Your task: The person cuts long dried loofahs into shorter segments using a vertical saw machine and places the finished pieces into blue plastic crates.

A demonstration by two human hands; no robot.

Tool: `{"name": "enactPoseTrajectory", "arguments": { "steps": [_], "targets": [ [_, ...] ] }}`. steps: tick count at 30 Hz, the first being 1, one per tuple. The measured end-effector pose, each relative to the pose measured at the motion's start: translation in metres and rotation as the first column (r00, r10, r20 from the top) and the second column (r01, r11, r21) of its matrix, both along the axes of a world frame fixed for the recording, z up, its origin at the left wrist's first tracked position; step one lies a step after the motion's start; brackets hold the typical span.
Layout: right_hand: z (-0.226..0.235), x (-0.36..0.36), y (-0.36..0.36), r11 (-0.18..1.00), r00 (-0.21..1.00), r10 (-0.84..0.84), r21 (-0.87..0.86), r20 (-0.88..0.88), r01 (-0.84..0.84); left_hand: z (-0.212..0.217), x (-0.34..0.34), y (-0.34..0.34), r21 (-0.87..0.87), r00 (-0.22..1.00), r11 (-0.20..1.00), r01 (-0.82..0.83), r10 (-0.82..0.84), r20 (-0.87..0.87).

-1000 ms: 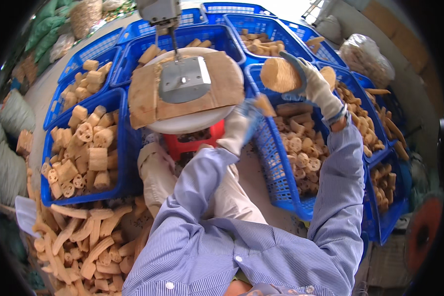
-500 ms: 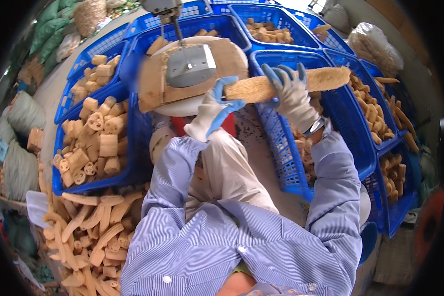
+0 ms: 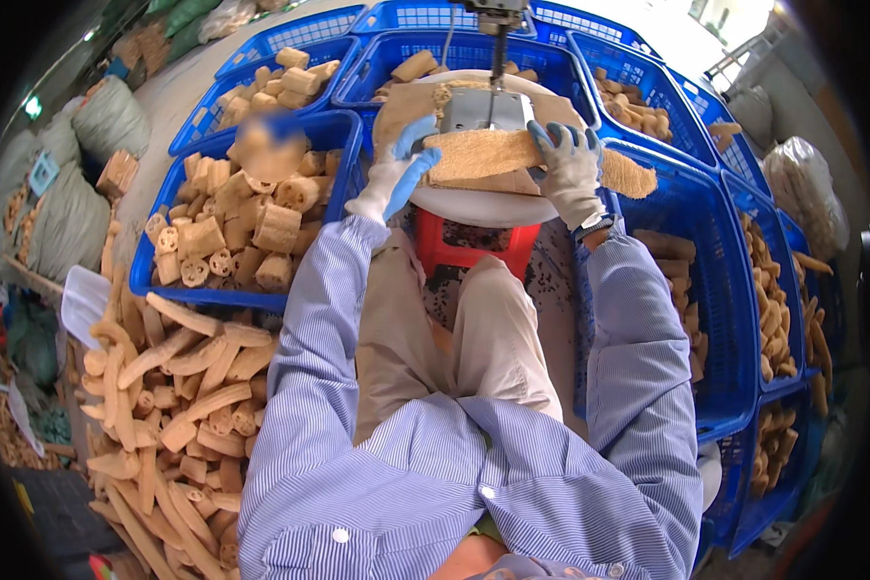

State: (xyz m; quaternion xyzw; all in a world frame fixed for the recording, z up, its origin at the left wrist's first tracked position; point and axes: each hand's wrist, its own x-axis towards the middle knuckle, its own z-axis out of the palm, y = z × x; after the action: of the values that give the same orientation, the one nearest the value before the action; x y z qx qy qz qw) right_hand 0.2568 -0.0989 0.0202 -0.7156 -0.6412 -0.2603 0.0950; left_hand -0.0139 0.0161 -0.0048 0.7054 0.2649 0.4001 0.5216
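A long, tan, flattened loofah (image 3: pixel 483 157) lies crosswise between my gloved hands, just in front of a grey metal plate (image 3: pixel 487 108). My left hand (image 3: pixel 394 172) pinches its left end between thumb and fingers. Farther along, my right hand (image 3: pixel 570 172) is wrapped over it, fingers on top, and its right end sticks out past that hand. Above the plate hangs a machine head (image 3: pixel 498 8) with a thin vertical shaft. Brown cardboard (image 3: pixel 396 108) surrounds the plate, over a round white top (image 3: pixel 474 211).
A blue basket (image 3: pixel 145 275) of cut loofah pieces stands at left, another blue basket (image 3: pixel 735 411) at right. More baskets ring the far side. Whole loofahs (image 3: pixel 198 406) are heaped at lower left. A red stool (image 3: pixel 512 242) stands under the white top, ahead of my knees.
The loofah has come from the right of the metal plate to its near edge, both hands still on it. The whole view has shifted, so the plate now appears farther right.
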Motion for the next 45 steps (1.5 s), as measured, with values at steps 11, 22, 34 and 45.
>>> {"name": "enactPoseTrajectory", "arguments": {
  "steps": [11,22,34,45],
  "targets": [
    [-0.029,-0.012,0.041,0.993,0.992,-0.117,-0.016,-0.057,0.116,-0.007,0.002,0.052,-0.062,0.999,0.998,0.013,-0.01,0.043],
    [-0.029,-0.005,0.049,0.992,0.997,-0.08,-0.095,0.022,0.081,-0.018,0.003,0.051,-0.073,0.996,0.997,-0.039,0.044,0.08],
    [-0.003,0.004,0.078,0.976,0.997,-0.052,-0.21,0.06,0.063,-0.039,0.036,0.075,0.111,0.98,0.974,-0.199,0.195,0.046],
    [0.048,0.021,0.125,0.895,0.994,-0.085,-0.443,-0.07,0.045,-0.019,0.064,0.133,0.049,0.82,0.897,-0.44,0.423,-0.386]
  ]
}}
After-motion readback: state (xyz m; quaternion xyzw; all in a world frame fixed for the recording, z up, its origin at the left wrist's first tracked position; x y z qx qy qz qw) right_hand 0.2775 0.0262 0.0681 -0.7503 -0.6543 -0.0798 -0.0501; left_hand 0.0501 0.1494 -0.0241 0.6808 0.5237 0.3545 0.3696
